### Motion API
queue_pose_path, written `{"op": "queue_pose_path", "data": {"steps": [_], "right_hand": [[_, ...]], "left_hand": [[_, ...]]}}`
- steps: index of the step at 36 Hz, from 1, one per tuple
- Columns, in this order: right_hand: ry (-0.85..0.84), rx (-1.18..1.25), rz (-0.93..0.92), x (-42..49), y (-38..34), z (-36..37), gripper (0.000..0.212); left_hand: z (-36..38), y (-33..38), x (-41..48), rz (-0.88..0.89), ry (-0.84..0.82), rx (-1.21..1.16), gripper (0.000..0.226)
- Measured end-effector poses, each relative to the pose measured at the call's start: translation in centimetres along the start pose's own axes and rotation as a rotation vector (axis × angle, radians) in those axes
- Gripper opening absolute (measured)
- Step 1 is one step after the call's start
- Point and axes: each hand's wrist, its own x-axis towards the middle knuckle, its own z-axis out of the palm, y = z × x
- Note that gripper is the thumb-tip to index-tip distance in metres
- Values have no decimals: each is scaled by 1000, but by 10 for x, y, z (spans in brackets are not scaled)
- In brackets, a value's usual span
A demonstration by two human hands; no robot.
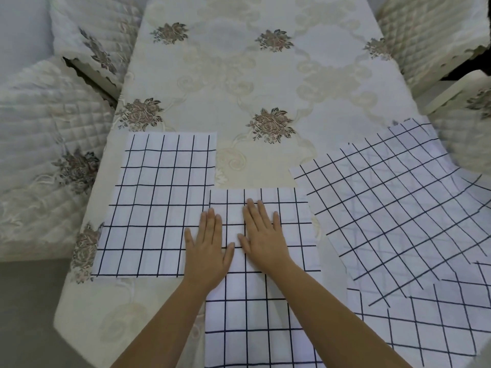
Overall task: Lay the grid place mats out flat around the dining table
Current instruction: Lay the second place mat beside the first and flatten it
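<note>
Several white place mats with a dark grid lie at the near end of the dining table [239,83]. One mat [156,197] lies flat at the left. A middle mat [265,309] runs toward me and hangs over the near edge. My left hand [207,251] and my right hand [263,235] press flat on it, palms down, fingers spread, side by side. The left hand also covers the left mat's right edge. At the right, a stack of mats [398,216] lies askew, with another mat [430,325] below it.
A cream embroidered tablecloth with brown flower motifs covers the table. Quilted chairs stand close around: two at the left [47,144] [93,35] and two at the right [430,30] [467,128]. The floor shows grey at the bottom left.
</note>
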Motion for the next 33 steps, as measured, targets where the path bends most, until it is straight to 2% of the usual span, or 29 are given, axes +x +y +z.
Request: {"op": "queue_pose_path", "data": {"steps": [3,10,14,17,20,26,29,33], "right_hand": [[40,8,16,-1,17,3,62],[42,46,210,-7,70,-7,67],[94,117,239,-3,72,-15,66],[119,131,219,7,59,-21,63],[122,71,137,21,37,-25,59],[-11,2,-16,31,17,-13,59],[17,5,5,25,34,-6,59],[18,45,139,12,62,-10,68]], "left_hand": [[-1,-1,0,-32,-9,-11,73],[-2,-9,4,-75,-6,-35,71],[-7,-5,11,-65,71,-120,63],[-16,2,25,-45,120,-108,60],[-21,10,41,27,78,-44,58],[-16,6,55,3,-22,39,60],[-15,-1,52,5,-5,35,61],[-18,-9,51,-10,6,31,60]]}}
